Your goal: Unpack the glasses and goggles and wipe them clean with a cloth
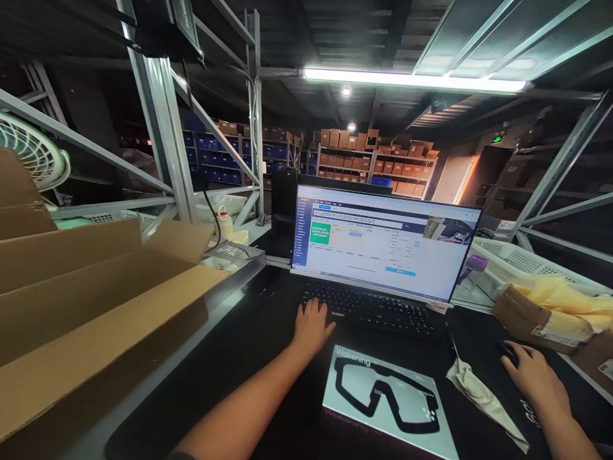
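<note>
My left hand [313, 326] rests on the left end of a black keyboard [368, 306], fingers stretched out over the keys and the thumb to the side. Under my right hand [539, 374] is a black computer mouse [508, 349], partly covered by my fingers. A pale box [354, 390] printed with a goggle-shaped outline and the word "Wakening" lies on the black desk mat between my arms. Beside it, nearer my right hand, lies a knife or similar thin tool [483, 396] with its handle wrapped in whitish material. Behind the keyboard a monitor [378, 246] shows a web page.
A large open cardboard box [119, 326] stands at the left, with a fan [33, 150] behind it. At the right are a white plastic basket [522, 259] and a small carton [541, 319] holding yellow material. Metal racks with boxes [402, 167] stand farther back.
</note>
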Demonstrator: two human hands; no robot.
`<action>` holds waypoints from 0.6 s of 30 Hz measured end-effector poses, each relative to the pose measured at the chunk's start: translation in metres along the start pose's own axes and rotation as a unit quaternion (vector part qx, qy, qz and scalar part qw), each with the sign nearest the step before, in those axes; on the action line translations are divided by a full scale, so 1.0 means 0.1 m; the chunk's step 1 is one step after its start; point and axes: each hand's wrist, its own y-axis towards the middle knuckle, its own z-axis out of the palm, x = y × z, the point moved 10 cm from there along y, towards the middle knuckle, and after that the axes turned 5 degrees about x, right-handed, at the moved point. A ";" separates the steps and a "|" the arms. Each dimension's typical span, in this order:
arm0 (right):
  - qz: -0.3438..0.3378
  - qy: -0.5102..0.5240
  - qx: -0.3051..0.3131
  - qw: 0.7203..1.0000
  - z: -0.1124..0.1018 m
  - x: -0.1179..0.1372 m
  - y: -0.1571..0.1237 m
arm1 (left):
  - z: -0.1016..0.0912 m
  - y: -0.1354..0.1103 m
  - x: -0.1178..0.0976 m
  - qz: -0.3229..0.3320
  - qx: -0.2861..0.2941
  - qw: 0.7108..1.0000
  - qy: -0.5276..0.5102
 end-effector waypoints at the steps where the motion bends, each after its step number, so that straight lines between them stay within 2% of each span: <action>1: -0.020 0.016 0.002 1.000 -0.01 0.03 -0.01 | 0.00 0.00 0.00 0.001 -0.001 1.000 -0.002; 3: -0.035 0.021 0.005 0.999 -0.03 0.08 -0.03 | 0.00 0.01 0.00 0.003 -0.001 1.000 -0.005; 7: 0.038 -0.060 0.040 0.997 -0.05 0.09 -0.05 | 0.02 0.01 -0.01 0.007 0.007 1.000 -0.013; 10: 0.045 -0.073 0.059 0.995 -0.06 0.18 -0.06 | 0.02 0.00 -0.02 0.011 0.012 1.000 -0.018; 15: 0.063 -0.089 0.065 0.992 -0.11 0.28 -0.07 | -0.01 -0.02 -0.03 0.015 0.008 1.000 -0.026; 18: 0.074 -0.082 0.051 0.993 -0.23 0.38 -0.08 | -0.03 -0.03 -0.03 0.017 -0.001 0.999 -0.032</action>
